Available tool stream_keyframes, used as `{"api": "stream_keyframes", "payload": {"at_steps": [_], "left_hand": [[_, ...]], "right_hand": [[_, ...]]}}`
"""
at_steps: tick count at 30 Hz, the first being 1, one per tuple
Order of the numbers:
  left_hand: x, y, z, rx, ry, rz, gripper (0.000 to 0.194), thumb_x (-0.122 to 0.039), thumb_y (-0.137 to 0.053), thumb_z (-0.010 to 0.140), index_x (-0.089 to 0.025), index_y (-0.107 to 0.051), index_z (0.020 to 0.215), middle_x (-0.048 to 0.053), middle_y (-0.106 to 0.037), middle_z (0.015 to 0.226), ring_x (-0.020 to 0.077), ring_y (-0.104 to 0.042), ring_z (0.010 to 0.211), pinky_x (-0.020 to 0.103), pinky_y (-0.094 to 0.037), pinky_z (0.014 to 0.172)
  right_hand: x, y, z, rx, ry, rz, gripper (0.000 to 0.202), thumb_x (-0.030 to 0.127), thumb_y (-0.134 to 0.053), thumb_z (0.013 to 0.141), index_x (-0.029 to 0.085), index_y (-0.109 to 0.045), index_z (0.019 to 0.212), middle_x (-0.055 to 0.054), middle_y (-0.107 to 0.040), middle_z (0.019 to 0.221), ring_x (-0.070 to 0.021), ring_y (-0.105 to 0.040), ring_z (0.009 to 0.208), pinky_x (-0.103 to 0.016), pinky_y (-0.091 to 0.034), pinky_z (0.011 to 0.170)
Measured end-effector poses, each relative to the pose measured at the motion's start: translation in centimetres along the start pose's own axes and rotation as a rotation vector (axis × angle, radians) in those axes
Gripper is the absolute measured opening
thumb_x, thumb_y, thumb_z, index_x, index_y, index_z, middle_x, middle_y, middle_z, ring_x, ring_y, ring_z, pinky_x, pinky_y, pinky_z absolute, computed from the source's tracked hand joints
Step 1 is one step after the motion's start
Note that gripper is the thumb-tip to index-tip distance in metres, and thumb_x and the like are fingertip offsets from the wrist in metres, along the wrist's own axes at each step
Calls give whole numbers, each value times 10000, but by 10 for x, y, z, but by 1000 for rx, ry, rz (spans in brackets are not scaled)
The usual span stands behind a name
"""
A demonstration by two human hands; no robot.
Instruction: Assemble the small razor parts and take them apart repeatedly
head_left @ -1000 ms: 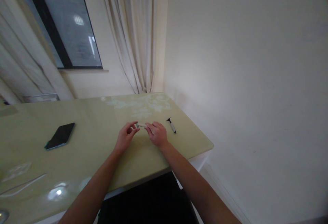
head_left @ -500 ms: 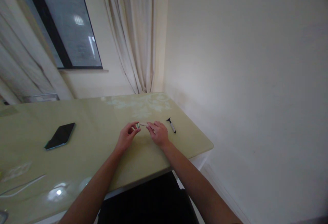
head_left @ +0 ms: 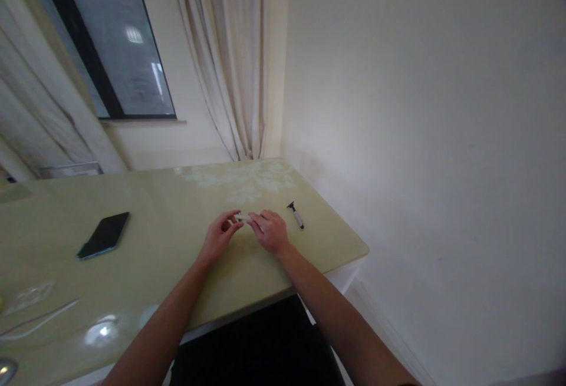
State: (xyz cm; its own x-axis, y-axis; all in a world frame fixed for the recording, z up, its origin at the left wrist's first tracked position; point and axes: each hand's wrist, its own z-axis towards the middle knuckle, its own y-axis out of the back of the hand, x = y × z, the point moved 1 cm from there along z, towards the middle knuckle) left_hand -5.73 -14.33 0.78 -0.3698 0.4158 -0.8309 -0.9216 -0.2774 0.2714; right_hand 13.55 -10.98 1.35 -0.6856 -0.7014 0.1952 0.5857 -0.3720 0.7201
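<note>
Over the table, my left hand (head_left: 217,237) pinches a small, shiny, dark-edged piece (head_left: 239,215) between thumb and fingertips. Its kind is too small to make out. My right hand (head_left: 270,233) is closed on a thin, pale stick-like thing (head_left: 243,217), whose tip meets the small piece. The rest of the stick is hidden by the fingers. To the right of my right hand lies a razor (head_left: 296,215) with a black head and a grey handle.
A dark tablet or phone (head_left: 105,234) lies left on the pale green table (head_left: 168,197). White cables (head_left: 42,321) and a clear plastic wrapper (head_left: 30,296) are at the lower left. A wall (head_left: 398,138) borders the table's right side; curtains (head_left: 230,62) hang behind.
My right hand has shifted slightly left, bringing the pale stick from just beside the small piece onto it. My left hand stays in almost the same place.
</note>
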Motion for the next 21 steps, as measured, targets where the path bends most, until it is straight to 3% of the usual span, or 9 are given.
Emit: {"api": "stream_keyframes", "payload": {"at_steps": [5, 21], "left_hand": [[-1, 0, 0, 6, 17, -6, 419, -447, -748, 800, -192, -715, 1131, -28, -590, 754, 86, -447, 532, 217, -363, 499], [1, -1, 0, 3, 10, -35, 443, -434, -776, 777, -187, -715, 1139, -46, -521, 708, 103, -462, 580, 227, -383, 550]], "right_hand": [[-3, -1, 0, -24, -79, -26, 333, 421, -508, 1052, 240, -740, 1207, -66, -706, 891, -190, -616, 864, -284, -423, 802], [0, -1, 0, -4, -1, -14, 349, 448, -498, 1052, 259, -727, 1235, -64, -707, 915, -193, -616, 897, -288, -411, 825]]}}
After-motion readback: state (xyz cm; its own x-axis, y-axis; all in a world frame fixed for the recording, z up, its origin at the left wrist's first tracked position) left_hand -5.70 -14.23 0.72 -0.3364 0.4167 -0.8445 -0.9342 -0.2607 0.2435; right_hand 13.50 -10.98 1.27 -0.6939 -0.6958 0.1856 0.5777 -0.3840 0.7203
